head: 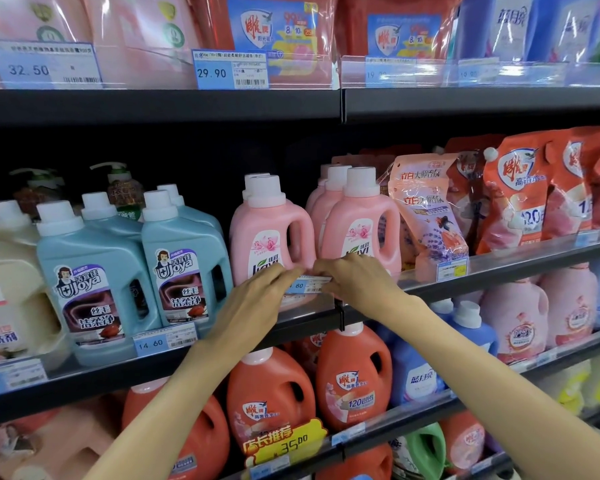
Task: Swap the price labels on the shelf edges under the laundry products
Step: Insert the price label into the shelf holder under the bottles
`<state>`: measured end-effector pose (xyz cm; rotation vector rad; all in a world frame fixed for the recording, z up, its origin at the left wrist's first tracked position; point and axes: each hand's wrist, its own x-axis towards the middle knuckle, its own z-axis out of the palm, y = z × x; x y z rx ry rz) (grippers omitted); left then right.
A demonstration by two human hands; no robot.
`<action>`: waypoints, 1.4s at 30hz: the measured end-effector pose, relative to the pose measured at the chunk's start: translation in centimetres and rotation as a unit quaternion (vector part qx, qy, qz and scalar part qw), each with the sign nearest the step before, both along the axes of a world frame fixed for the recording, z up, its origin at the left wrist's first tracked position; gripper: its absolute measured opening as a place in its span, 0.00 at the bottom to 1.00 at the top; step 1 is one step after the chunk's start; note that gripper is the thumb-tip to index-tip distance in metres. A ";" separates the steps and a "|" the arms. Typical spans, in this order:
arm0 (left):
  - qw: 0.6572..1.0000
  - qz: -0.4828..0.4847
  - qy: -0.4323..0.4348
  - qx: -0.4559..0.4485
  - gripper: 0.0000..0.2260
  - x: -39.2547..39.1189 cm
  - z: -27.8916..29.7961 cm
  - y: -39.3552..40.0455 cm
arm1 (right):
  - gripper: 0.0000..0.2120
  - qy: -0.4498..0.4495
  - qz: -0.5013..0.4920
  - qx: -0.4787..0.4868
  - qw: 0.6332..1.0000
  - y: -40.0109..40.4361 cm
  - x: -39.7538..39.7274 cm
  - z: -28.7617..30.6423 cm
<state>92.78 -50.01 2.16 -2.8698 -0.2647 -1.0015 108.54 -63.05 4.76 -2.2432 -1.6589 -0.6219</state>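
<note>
We see both hands at one price label [303, 285] on the middle shelf edge [499, 268], below pink detergent bottles [269, 233]. The left hand [257, 299] pinches its left end; the right hand [357, 277] pinches its right end.

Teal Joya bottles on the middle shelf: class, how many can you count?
4. Two teal Joya bottles stand in front, one left and one right; another and another stand behind them. More may be hidden behind.

Both hands meet at a price label [305, 285] on the middle shelf edge [499, 268]. The left hand [260, 299] and right hand [355, 277] pinch its ends, just below pink detergent bottles [271, 233].
</note>
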 end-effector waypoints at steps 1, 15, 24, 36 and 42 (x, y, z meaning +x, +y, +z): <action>1.000 -0.002 0.000 -0.002 0.32 0.0 0.0 0.0 | 0.14 0.005 0.000 0.000 1.000 0.0 0.0 0.0; 1.000 -0.007 0.013 0.018 0.28 -1.1 -0.7 1.0 | 0.17 0.013 0.054 -0.021 0.998 1.3 -0.8 -0.9; 1.000 -0.008 0.004 0.016 0.24 -1.7 -1.2 1.7 | 0.07 0.034 0.079 0.026 0.996 1.7 -1.9 -1.0; 1.000 -0.013 -0.010 0.002 0.22 -2.2 -1.2 2.0 | 0.04 0.029 0.077 0.028 0.996 1.7 -2.1 -0.9; 1.000 0.007 -0.014 0.012 0.22 -2.0 -1.5 1.8 | 0.03 0.032 0.070 0.016 0.997 1.9 -1.9 -0.9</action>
